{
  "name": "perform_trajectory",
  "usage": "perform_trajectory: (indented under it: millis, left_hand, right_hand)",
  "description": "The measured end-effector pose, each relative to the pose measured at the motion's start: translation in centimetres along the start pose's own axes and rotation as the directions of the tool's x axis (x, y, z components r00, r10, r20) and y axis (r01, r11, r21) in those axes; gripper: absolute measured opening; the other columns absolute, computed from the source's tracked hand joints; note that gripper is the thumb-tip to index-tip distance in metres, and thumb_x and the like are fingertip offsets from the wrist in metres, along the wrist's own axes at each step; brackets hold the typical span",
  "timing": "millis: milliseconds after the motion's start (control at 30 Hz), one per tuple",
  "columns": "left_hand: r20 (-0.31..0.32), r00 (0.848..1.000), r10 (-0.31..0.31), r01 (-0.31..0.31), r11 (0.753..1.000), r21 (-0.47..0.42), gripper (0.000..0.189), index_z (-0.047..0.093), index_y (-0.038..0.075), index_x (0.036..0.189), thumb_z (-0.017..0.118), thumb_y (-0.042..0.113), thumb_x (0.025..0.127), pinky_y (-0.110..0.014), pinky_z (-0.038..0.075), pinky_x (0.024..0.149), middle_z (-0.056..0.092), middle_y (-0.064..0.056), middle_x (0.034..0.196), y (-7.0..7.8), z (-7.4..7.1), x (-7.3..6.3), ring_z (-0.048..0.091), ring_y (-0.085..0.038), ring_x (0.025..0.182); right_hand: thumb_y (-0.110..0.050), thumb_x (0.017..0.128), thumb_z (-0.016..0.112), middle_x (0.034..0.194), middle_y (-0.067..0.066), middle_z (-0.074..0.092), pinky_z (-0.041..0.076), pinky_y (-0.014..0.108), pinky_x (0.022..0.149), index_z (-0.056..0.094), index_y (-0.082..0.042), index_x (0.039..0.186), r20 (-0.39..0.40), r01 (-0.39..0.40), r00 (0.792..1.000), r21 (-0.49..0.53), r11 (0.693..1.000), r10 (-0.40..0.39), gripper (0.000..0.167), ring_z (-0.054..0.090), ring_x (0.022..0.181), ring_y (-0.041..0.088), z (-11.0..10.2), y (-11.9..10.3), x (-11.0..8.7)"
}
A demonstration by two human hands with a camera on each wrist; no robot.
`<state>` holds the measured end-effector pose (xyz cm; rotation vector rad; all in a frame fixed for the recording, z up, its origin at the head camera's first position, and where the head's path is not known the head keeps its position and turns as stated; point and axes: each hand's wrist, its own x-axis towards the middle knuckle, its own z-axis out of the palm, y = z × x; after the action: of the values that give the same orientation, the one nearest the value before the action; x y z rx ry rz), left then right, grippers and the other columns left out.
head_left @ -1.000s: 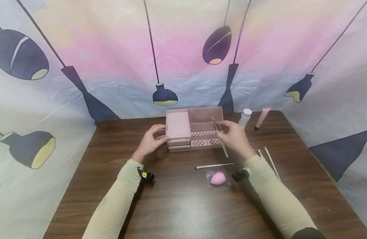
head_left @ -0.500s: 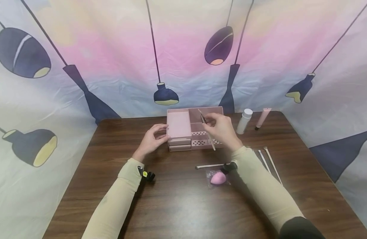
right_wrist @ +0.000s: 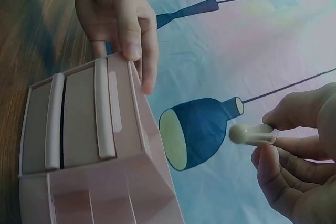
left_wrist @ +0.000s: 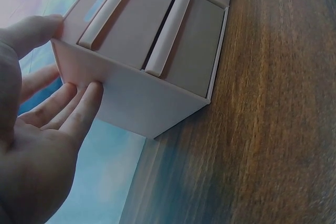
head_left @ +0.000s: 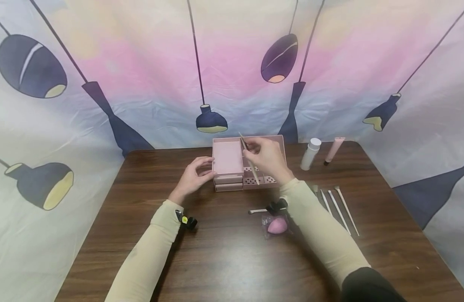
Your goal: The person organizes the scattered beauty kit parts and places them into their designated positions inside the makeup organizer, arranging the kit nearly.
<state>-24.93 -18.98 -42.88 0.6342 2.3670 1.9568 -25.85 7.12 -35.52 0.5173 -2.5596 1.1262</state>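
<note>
Between thumb and fingers, my right hand pinches a makeup brush, slanted over the pink organizer. The right wrist view looks along the brush from its rounded end. My left hand rests against the organizer's left side. In the left wrist view its thumb lies at the upper edge and its fairly straight fingers touch the side wall. Two drawers with bar handles form the organizer's front left; a shallow top tray sits above them. My right hand partly hides the compartments on the right.
In front of the organizer lie another brush and a pink makeup sponge in clear wrap. Several brushes lie to the right, partly behind my right sleeve. A white bottle and a pink tube stand at the back right.
My right hand has moved left with the brush, from the organizer's right end to beside its top tray. My left hand has stayed at the organizer's side.
</note>
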Motion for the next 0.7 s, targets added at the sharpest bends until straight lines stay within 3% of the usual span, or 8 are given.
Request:
perform_trajectory:
  millis: [700]
  left_hand:
    - [0.002,1.0,-0.009,0.009,1.0,0.003,0.052,0.049,-0.016,0.13,0.071,-0.005,0.084,-0.058,0.045,0.107,0.043,-0.03,0.135,0.0,0.0,0.0,0.045,-0.045,0.128]
  right_hand:
    - [-0.024,0.085,0.073,0.097,0.004,0.075,0.061,0.03,0.076,0.071,-0.01,0.112,0.067,-0.11,0.992,0.017,0.994,0.109,0.03,0.071,0.084,0.017,3.5,-1.4,3.5]
